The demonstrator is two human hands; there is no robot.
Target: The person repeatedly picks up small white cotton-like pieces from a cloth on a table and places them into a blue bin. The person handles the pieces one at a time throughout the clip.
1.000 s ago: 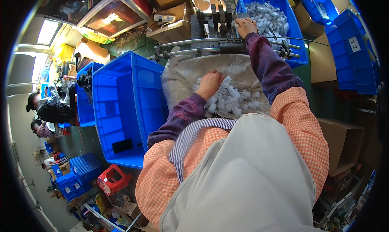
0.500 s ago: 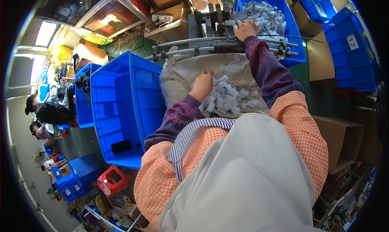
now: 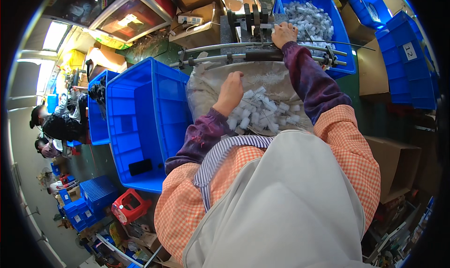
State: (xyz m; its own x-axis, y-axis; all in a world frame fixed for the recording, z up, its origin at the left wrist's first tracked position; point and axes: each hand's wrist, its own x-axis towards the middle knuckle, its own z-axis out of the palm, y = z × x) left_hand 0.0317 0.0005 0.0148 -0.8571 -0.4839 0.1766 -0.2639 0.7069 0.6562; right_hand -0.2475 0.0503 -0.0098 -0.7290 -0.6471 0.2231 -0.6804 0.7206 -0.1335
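Note:
Small white-bristled brushes (image 3: 265, 111) with thin wire stems lie heaped on a beige cloth (image 3: 211, 85) in front of me. Just left of and beyond that heap, my left hand (image 3: 230, 94) hovers with its fingers curled together; what they hold, if anything, is hidden. Farther off, my right hand (image 3: 284, 35) rests at the right side of a small bench machine (image 3: 251, 22) with dark upright discs. Its fingers are bent closed against the machine, and I cannot make out anything between them. Two metal rails (image 3: 211, 48) cross in front of the machine.
Beyond my right hand, a blue bin (image 3: 344, 38) holds many more white brushes. A large blue crate (image 3: 140, 94) stands to the left with a dark flat object inside. Cardboard boxes (image 3: 391, 162) and stacked blue crates (image 3: 405, 57) sit on the right. Other people are at far left.
My left hand has moved slightly away from me and to the left, off the edge of the brush heap. The right hand stays at the machine with little visible movement.

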